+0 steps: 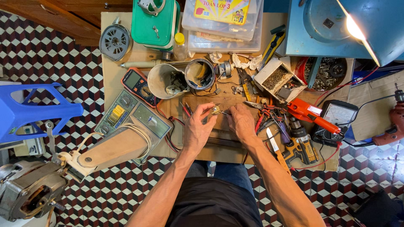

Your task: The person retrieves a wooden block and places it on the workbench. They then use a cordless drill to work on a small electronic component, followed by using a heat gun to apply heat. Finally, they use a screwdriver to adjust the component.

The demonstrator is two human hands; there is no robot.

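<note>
Cluttered cardboard work mat [126, 80], left hand [197, 130] grip pinching small brass part [216, 110] (fingertips pressed together), right hand [241, 122] curled, touching it

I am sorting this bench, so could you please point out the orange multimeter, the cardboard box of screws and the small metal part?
orange multimeter [136, 83], head view, its screen
cardboard box of screws [275, 77], head view, the screws inside
small metal part [216, 109], head view, its middle

floor [50, 63]: tiled, cube pattern in dark red, black and white, all around the work area
desk [111, 75]: low flat board covered in brown cardboard, crowded
furniture: brown wooden cabinet [80, 17] at top left, drawer handle visible
stool [29, 111]: blue plastic, left edge, on the tiles
light: lamp [357, 29] with blue metal shade at top right, bulb on, bright glare
walls, windows: out of view
</note>
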